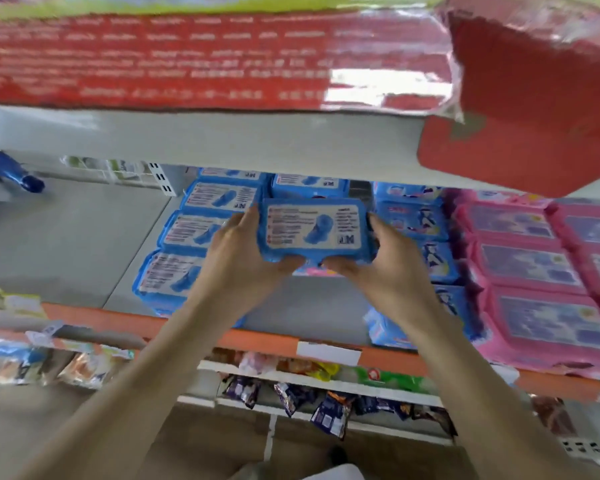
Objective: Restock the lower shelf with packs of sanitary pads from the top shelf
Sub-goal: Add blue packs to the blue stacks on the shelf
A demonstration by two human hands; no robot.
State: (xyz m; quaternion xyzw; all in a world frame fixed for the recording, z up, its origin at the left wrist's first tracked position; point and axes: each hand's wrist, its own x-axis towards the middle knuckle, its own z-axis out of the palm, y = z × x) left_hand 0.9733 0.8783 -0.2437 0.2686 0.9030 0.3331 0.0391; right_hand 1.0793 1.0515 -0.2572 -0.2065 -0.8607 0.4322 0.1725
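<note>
Head view: my left hand and right hand clamp the blue pack by its ends over the lower shelf gap, where a crooked set-down risks toppling neighbouring stacks.

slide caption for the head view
Both hands, left hand and right hand, hold a blue pad pack over the lower shelf.
</note>
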